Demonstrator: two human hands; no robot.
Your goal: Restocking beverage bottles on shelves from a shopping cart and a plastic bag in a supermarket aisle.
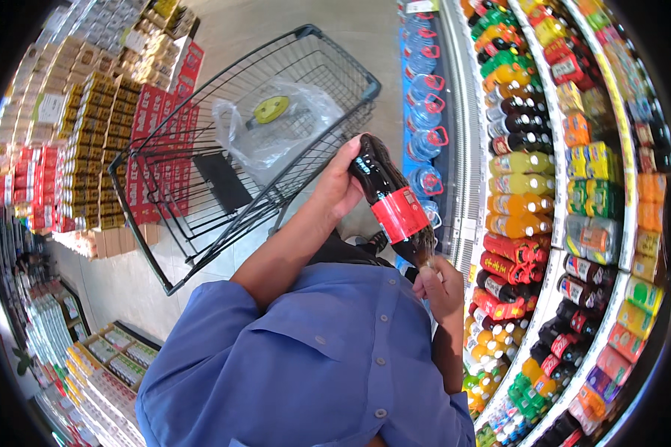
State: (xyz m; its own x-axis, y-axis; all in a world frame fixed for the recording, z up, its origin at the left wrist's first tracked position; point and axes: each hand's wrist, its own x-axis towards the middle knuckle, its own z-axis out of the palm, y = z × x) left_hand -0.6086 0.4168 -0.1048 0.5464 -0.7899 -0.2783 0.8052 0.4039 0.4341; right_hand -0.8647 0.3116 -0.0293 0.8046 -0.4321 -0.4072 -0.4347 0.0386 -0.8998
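A large dark cola bottle [375,179] with a red label [400,214] lies slantwise in front of my chest. My left hand [341,181] is wrapped around its broad end, which points away from me. At the narrow neck end, my right hand [438,287] has its fingers closed around the cap area; the cap itself is mostly hidden by them. Just past my left hand stands a dark wire shopping cart [306,31]. Inside it rests a crumpled clear plastic bag [306,112], with a yellow oval patch showing on or through it.
Shelves [560,276] full of bottled drinks run along the right. Large water jugs [425,88] line the low edge beside them. To the left, stacked cans [95,141] and red cartons [153,119] rise behind the cart. Boxed goods [104,380] stand at lower left.
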